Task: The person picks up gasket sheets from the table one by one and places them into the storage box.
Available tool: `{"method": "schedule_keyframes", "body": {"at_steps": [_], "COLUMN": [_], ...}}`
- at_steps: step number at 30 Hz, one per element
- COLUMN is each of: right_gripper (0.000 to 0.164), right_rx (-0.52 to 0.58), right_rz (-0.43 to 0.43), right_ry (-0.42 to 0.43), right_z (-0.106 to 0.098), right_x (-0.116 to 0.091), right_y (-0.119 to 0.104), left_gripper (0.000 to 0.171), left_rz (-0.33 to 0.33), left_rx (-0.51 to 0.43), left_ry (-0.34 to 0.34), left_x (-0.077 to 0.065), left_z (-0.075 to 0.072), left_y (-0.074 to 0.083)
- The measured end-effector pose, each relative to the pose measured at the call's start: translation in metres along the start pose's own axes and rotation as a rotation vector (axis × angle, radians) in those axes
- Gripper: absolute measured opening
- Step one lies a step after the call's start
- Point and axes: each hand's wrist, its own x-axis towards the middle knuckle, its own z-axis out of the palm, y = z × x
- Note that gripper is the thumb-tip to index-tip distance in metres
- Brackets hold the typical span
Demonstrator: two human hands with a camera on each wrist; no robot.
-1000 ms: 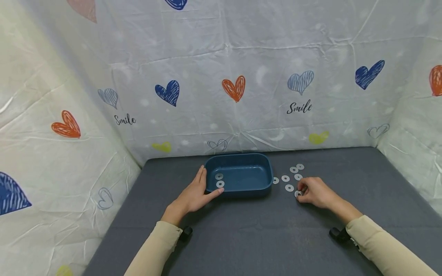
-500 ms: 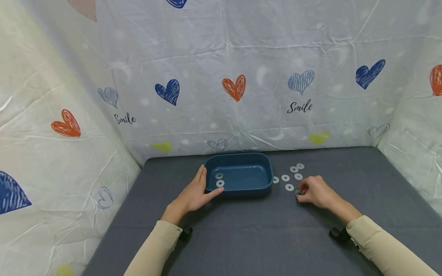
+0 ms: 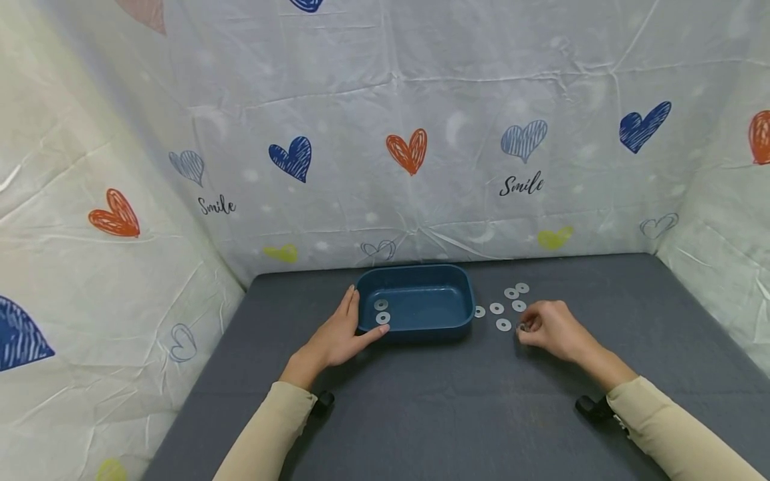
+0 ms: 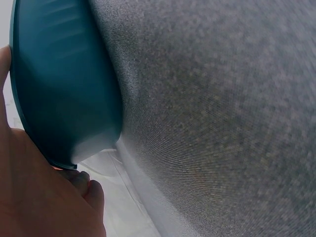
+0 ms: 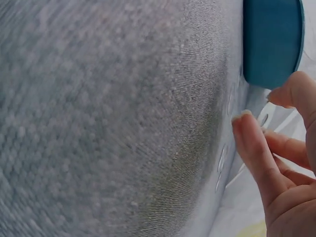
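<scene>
A dark blue rectangular tray (image 3: 445,331) stands at the table's back, with two flat grey washers (image 3: 383,318) lying in its left part. My left hand (image 3: 333,341) rests against the tray's left front corner, fingers straight along the side and thumb on the front rim. To the right of the tray, my right hand (image 3: 556,331) pinches one washer (image 5: 265,119) between thumb and fingers, just above the table; most of it is hidden in the head view. Several loose washers (image 3: 503,325) lie flat between the tray and that hand.
A grey cloth-covered table (image 3: 445,414) extends toward the front. Right behind the tray hangs a white sheet (image 3: 337,214) printed with hearts, and more sheeting closes in both sides. Each wrist carries a black strap device (image 3: 592,409).
The washer at the right fingertips, flat on the table a second ago, is now tilted up in the pinch. The right hand has risen slightly; the left hand and tray stay put.
</scene>
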Motion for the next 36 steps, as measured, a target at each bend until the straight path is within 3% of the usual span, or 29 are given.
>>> {"method": "schedule_keyframes", "body": {"at_steps": [12, 36], "right_gripper": [0.013, 0.017], "right_rx": [0.032, 0.093], "right_rz": [-0.066, -0.15], "right_ry": [0.089, 0.079], "right_z": [-0.002, -0.006], "right_x": [0.005, 0.028], "right_y": [-0.006, -0.034], "left_gripper": [0.121, 0.119], "left_rz": [0.0, 0.003], "left_rx": [0.007, -0.002], "left_ry": [0.001, 0.01], "left_x": [0.001, 0.001], "left_z": [0.0, 0.002], "left_y": [-0.001, -0.002]}}
